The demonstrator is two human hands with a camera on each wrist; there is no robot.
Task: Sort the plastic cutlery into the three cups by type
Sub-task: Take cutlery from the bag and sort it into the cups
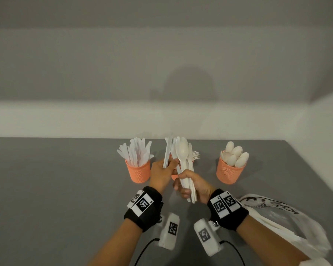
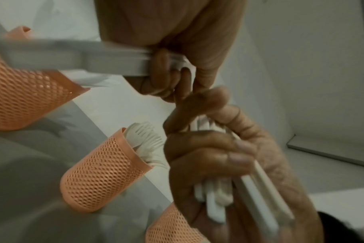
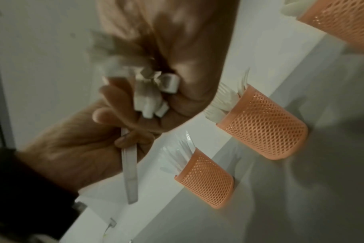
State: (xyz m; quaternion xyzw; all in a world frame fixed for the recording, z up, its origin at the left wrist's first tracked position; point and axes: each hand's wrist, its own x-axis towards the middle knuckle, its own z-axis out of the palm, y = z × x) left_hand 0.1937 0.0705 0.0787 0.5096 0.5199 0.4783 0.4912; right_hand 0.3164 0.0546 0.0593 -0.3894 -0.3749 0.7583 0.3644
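Three orange mesh cups stand in a row on the grey table (image 1: 65, 189). The left cup (image 1: 137, 172) holds knives, and the right cup (image 1: 231, 170) holds spoons. The middle cup (image 2: 102, 179) holds forks and is mostly hidden behind my hands in the head view. My left hand (image 1: 161, 174) pinches white knives (image 1: 167, 152) upright above the middle cup. Touching it, my right hand (image 1: 191, 182) grips a mixed cutlery bundle (image 1: 183, 152) with a spoon in front. In the right wrist view the handle ends of the bundle (image 3: 156, 93) stick out of my fist.
A clear plastic bag (image 1: 277, 217) holding more white cutlery lies at the right, near my right forearm. A pale wall (image 1: 161, 120) rises directly behind the cups. The table's right edge (image 1: 315, 173) runs close to the spoon cup.
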